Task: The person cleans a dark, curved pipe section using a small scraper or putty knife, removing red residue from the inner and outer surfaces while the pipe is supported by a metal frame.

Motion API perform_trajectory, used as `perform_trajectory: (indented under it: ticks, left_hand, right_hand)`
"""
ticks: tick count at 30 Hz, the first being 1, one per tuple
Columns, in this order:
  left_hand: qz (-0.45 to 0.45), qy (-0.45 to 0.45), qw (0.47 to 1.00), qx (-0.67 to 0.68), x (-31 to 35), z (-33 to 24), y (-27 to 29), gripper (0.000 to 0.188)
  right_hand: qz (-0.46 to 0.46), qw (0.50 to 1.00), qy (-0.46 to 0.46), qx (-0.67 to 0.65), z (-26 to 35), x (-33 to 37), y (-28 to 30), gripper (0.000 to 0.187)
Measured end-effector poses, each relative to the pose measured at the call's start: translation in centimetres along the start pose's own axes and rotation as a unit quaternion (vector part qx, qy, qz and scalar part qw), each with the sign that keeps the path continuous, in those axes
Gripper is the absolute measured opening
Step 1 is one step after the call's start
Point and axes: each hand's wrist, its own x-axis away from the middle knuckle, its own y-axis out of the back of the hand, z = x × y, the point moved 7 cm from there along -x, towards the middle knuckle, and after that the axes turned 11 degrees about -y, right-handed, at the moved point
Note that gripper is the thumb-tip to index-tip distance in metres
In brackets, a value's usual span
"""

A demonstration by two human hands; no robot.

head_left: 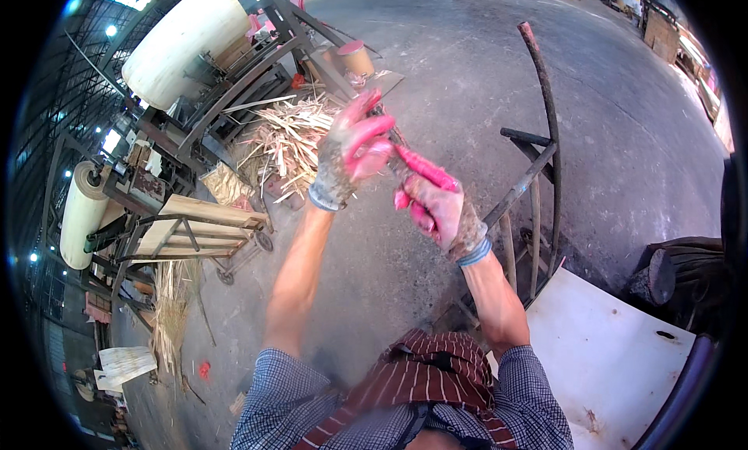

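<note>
Both my hands wear off-white knit gloves with bright pink coated fingers. In front of me is my left hand (357, 150), raised, its bent fingers slightly smeared by motion. They lie against a dark, narrow bar-like piece (399, 168); whether they close round it cannot be made out. Lower and to the right, my right hand (438, 208) wraps its fingers at the near part of that piece, with the index finger stretched along it. The lower end of the piece is hidden behind the right hand.
A rusty metal frame (552, 115) rises at right, beside a white sheet (600, 356). At left are a large pale roll (187, 41) on a machine, a heap of wood strips (292, 138) and a wheeled cart (191, 236). A drum (356, 59) stands farther off.
</note>
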Motion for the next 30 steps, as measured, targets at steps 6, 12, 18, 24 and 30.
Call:
perform_trajectory:
  ticks: [6, 12, 18, 24, 30]
  left_hand:
    - [-0.046, -0.017, 0.999, -0.004, 3.2, -0.6, 1.2, 0.015]
    - [-0.183, 0.244, 0.951, 0.041, 6.3, 4.9, 2.7, 0.029]
    - [-0.282, 0.333, 0.861, 0.261, 0.6, 9.8, 1.3, 0.031]
    - [-0.144, 0.379, 0.800, 0.443, -2.7, 9.8, -5.2, 0.042]
    - [0.056, 0.354, 0.804, 0.474, -1.3, 12.2, -6.9, 0.038]
  right_hand:
    - [-0.007, 0.994, -0.033, 0.107, -2.4, 2.1, -2.0, 0.054]
    - [-0.040, 0.993, -0.031, 0.106, -3.6, 4.0, -1.4, 0.051]
    - [-0.245, 0.837, 0.250, 0.421, -3.2, 6.5, 6.8, 0.043]
    - [-0.251, 0.727, 0.335, 0.544, -2.8, 5.3, 9.4, 0.039]
    - [-0.283, 0.636, 0.378, 0.610, -0.7, 3.0, 9.4, 0.039]
